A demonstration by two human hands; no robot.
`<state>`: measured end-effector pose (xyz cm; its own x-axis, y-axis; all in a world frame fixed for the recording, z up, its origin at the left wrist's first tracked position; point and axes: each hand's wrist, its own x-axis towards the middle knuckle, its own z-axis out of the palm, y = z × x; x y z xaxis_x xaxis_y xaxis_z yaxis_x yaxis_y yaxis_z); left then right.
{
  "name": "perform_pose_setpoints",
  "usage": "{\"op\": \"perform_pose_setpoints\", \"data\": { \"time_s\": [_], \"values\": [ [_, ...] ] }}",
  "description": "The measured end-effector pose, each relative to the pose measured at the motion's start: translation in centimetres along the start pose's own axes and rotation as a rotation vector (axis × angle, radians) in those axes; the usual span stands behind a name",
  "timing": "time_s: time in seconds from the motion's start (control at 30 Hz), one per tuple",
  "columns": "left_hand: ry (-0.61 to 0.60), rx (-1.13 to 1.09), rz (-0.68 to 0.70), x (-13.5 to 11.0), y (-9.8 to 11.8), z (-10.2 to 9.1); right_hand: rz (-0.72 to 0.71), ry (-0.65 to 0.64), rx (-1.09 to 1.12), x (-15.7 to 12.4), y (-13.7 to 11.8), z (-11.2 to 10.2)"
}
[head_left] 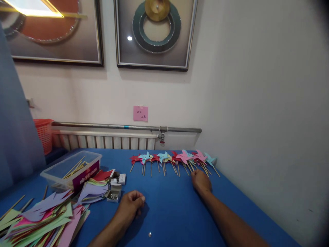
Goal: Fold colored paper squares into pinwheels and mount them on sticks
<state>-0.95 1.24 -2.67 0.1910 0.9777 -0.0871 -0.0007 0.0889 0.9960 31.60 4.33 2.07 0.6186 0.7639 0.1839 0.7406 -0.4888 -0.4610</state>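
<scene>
A row of paper pinwheels [185, 156] in pink, red, light blue and pale yellow lies along the far side of the table, wooden sticks pointing towards me. At the row's right part, my right hand [202, 181] is closed around the lower end of a pinwheel stick, partly hidden by the fingers. My left hand [131, 204] rests above the table with fingers curled and thumb bent in; whatever it may hold is hidden. Just left of it stands a small open box [113, 193] with metal pins. On the cloth before me lies a small shiny round piece [149, 234].
Cut paper sheets [43, 223] in many colours are piled at the near left. Behind them is a clear plastic box [89, 159] with wooden sticks. A blue cloth [169, 209] covers the table. A wall [269, 120] borders the right; a radiator [108, 140] stands behind.
</scene>
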Motion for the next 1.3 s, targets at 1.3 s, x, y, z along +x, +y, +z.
{"op": "perform_pose_setpoints", "data": {
  "time_s": [1.3],
  "values": [
    [-0.163,0.752,0.495,-2.3,0.9,-1.0,-0.956,-0.164,0.518,-23.4,-8.1,5.0]
  ]
}}
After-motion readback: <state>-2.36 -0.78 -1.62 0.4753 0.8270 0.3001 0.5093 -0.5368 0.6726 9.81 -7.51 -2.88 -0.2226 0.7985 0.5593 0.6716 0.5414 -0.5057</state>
